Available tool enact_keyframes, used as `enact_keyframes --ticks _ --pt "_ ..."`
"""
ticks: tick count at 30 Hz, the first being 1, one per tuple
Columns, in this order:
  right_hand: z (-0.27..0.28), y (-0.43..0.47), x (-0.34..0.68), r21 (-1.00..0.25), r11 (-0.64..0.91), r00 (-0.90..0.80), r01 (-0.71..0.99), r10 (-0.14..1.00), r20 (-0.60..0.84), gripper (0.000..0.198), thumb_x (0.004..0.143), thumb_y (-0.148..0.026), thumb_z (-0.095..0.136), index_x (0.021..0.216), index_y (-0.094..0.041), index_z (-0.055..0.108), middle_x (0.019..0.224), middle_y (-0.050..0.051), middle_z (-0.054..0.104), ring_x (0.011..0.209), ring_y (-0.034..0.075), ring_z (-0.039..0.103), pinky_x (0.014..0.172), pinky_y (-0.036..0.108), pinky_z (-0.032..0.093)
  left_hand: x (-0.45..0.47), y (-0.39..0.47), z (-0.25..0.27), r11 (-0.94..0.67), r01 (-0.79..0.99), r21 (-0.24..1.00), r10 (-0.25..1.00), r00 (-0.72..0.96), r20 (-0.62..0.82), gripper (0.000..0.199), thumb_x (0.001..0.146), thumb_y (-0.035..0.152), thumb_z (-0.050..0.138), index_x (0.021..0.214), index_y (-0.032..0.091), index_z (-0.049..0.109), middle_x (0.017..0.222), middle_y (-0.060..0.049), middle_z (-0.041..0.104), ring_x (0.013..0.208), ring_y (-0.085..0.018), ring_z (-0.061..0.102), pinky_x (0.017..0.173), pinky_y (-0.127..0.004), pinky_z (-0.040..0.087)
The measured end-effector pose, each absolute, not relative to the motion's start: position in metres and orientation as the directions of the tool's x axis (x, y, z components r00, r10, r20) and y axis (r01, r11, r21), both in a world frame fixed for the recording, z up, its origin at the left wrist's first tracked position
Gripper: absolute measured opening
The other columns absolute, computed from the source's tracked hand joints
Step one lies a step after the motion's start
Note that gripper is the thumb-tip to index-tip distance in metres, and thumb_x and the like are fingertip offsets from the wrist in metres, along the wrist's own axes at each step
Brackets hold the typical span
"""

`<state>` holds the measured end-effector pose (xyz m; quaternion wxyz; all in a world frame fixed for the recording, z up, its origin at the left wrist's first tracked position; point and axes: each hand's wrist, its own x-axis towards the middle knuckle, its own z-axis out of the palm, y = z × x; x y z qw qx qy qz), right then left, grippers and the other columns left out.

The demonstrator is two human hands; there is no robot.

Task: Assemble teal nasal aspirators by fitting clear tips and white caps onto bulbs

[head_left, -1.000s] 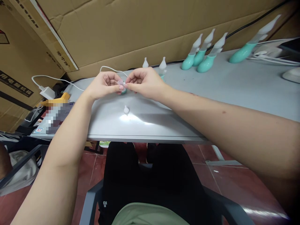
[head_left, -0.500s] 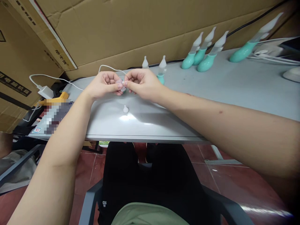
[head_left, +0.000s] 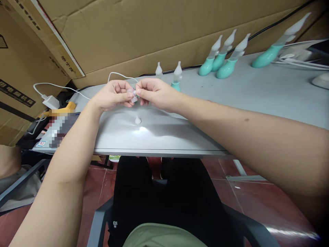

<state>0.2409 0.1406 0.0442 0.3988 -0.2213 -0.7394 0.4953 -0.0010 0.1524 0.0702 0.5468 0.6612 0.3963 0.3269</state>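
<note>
A small clear plastic part (head_left: 133, 95) sits pinched between the fingertips of both your hands, just above the grey table (head_left: 257, 92). Your left hand (head_left: 113, 94) and right hand (head_left: 154, 92) are closed on it, fingertips meeting. A white cap (head_left: 138, 120) lies on the table just below. Teal bulbs (head_left: 221, 63) stand further back, to the right.

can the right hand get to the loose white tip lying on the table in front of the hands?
Probably yes. The loose white tip lies alone on bare table, just nearer than the right hand, nothing between. But that hand is pinching a small clear part with the left hand.
</note>
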Motion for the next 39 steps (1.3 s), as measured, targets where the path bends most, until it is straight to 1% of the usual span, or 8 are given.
enact_keyframes --ticks 5,10,14,17,21,23,33,39 --pt "0.044 0.145 0.237 -0.934 0.343 -0.575 -0.104 0.745 0.338 0.041 0.124 0.006 0.056 0.092 -0.019 0.063 0.089 0.0 0.072 0.066 0.011 0.062 0.063 0.025 0.047 0.0 0.149 0.074 -0.048 0.189 0.981 0.89 0.453 -0.044 0.091 0.046 0.063 0.123 0.094 0.011 0.066 0.085 -0.003 0.086 0.066 -0.008 0.081 0.065 -0.014 0.071" --pt "0.05 0.138 0.237 -0.984 0.126 -0.625 -0.128 0.76 0.179 0.046 0.13 0.003 0.053 0.09 -0.018 0.064 0.082 -0.001 0.07 0.066 0.011 0.07 0.063 0.022 0.056 -0.004 0.149 0.074 -0.049 0.222 0.974 0.881 0.468 -0.063 0.09 0.047 0.063 0.123 0.097 0.01 0.07 0.085 -0.003 0.087 0.067 -0.01 0.083 0.065 -0.015 0.072" --pt "0.055 0.131 0.239 -0.99 -0.012 -0.636 -0.138 0.768 0.079 0.052 0.131 -0.001 0.054 0.083 -0.018 0.062 0.077 -0.001 0.065 0.068 0.013 0.075 0.063 0.024 0.059 -0.007 0.15 0.073 -0.066 0.236 0.969 0.868 0.493 -0.061 0.086 0.053 0.064 0.121 0.101 0.01 0.073 0.094 -0.007 0.091 0.071 -0.01 0.085 0.068 -0.015 0.073" --pt "0.054 0.131 0.238 -0.993 0.028 -0.587 -0.116 0.804 0.091 0.047 0.128 0.001 0.06 0.085 -0.018 0.063 0.082 0.001 0.071 0.07 0.013 0.075 0.063 0.024 0.059 -0.007 0.15 0.073 -0.076 0.234 0.969 0.873 0.485 -0.049 0.087 0.052 0.063 0.121 0.101 0.01 0.073 0.094 -0.008 0.091 0.072 -0.01 0.085 0.069 -0.015 0.074" --pt "0.05 0.136 0.238 -0.97 0.233 -0.507 -0.072 0.829 0.237 0.037 0.116 0.005 0.082 0.089 -0.018 0.07 0.085 0.002 0.077 0.071 0.013 0.072 0.064 0.022 0.058 -0.004 0.15 0.074 -0.08 0.228 0.97 0.883 0.468 -0.037 0.088 0.05 0.062 0.122 0.097 0.01 0.07 0.081 -0.004 0.086 0.071 -0.01 0.085 0.069 -0.015 0.074" --pt "0.05 0.138 0.24 -0.96 0.272 -0.5 -0.067 0.823 0.268 0.037 0.112 0.007 0.085 0.087 -0.018 0.073 0.085 0.002 0.078 0.072 0.013 0.071 0.065 0.021 0.058 -0.004 0.151 0.073 -0.078 0.231 0.97 0.88 0.473 -0.042 0.087 0.05 0.061 0.122 0.097 0.01 0.069 0.081 -0.003 0.085 0.071 -0.01 0.084 0.068 -0.015 0.073" --pt "0.055 0.135 0.243 -0.992 0.006 -0.626 -0.125 0.775 0.083 0.043 0.118 0.002 0.075 0.079 -0.016 0.074 0.081 0.006 0.078 0.073 0.013 0.074 0.066 0.02 0.058 -0.008 0.15 0.074 -0.086 0.288 0.954 0.847 0.526 -0.082 0.088 0.052 0.066 0.121 0.102 0.01 0.073 0.102 -0.008 0.093 0.078 -0.009 0.087 0.075 -0.016 0.075" --pt "0.053 0.135 0.243 -0.985 -0.035 -0.625 -0.169 0.777 0.08 0.04 0.113 0.002 0.073 0.077 -0.016 0.076 0.083 0.009 0.079 0.076 0.016 0.078 0.068 0.021 0.062 -0.009 0.15 0.076 -0.111 0.299 0.948 0.844 0.532 -0.069 0.088 0.05 0.067 0.121 0.096 0.01 0.072 0.089 -0.006 0.089 0.073 -0.009 0.084 0.072 -0.017 0.074"
